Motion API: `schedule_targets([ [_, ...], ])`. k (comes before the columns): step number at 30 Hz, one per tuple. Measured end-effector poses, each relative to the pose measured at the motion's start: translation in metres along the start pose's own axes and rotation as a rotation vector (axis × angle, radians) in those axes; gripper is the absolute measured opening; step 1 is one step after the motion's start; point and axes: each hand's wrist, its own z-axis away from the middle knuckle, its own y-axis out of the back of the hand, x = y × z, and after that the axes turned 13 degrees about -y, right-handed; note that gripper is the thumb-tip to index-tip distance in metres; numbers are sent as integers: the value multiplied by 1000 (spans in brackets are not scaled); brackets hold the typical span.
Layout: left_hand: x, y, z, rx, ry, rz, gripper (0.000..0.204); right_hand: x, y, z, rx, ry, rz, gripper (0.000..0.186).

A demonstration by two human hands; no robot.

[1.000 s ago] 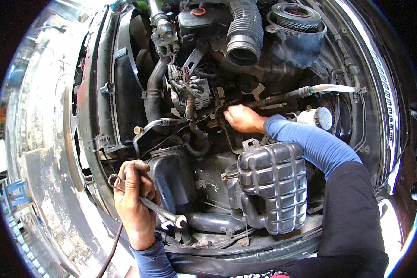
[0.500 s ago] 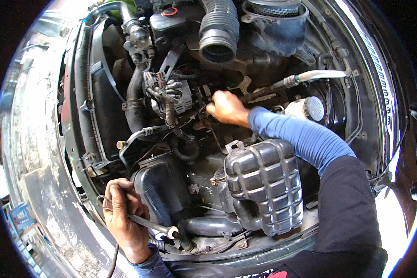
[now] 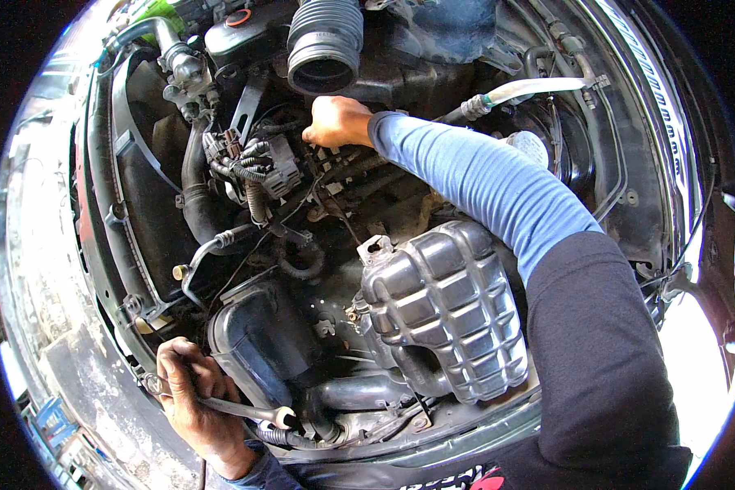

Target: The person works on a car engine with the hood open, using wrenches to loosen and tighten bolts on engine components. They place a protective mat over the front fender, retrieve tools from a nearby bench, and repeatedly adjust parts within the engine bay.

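My left hand (image 3: 196,400) grips a metal combination wrench (image 3: 253,409) at the lower left of the engine bay, beside a black housing (image 3: 261,331). My right hand (image 3: 337,122) reaches in with curled fingers just below the corrugated intake hose (image 3: 322,37), near the alternator (image 3: 279,163) and its bundled connectors (image 3: 241,159); what its fingertips touch is hidden. My right forearm passes above a ribbed plastic reservoir (image 3: 445,302), with a white capped reservoir (image 3: 527,147) partly behind it.
The radiator (image 3: 126,188) lines the left side, beside pale concrete ground (image 3: 45,278) outside the car. A round air filter housing (image 3: 433,28) is at the back, pipes (image 3: 539,86) run along the right, and a large black pipe (image 3: 355,394) crosses the front.
My right hand has moved up and back, from beside the alternator to just under the intake hose. My left hand with the wrench sits lower in view, as the whole view has shifted.
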Motion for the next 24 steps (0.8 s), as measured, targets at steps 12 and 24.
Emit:
schedule_targets([
  [12,1,-4,0,47,7,6,29,5,-24,31,-112,155,134,35],
  [24,1,-1,0,20,6,38,30,38,-48,41,-325,188,60,49],
])
